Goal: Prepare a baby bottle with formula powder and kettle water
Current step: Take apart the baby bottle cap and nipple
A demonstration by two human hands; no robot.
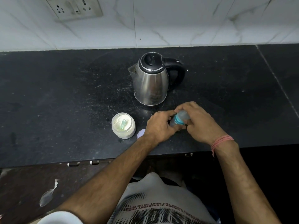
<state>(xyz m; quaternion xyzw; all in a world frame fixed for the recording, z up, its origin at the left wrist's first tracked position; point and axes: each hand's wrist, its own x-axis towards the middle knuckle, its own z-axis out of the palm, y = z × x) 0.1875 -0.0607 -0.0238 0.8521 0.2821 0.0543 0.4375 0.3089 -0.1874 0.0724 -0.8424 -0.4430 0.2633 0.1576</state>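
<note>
A small clear baby bottle (178,119) with a teal collar and clear cap lies tilted between my hands, just above the black counter (64,94). My left hand (159,125) grips its body from the left. My right hand (199,122) wraps the cap and collar end. An open jar of pale formula powder (123,125) with a light green scoop inside stands left of my hands. The jar's lid (141,133) lies flat beside it, partly hidden by my left wrist. A steel electric kettle (151,80) with a black lid and handle stands behind, spout to the left.
A white marble-patterned wall with a switch and socket plate (74,8) rises behind the counter. The counter's front edge runs below my wrists, with dark cabinet fronts and metal hinges (73,164) beneath. A seam crosses the counter at the far right.
</note>
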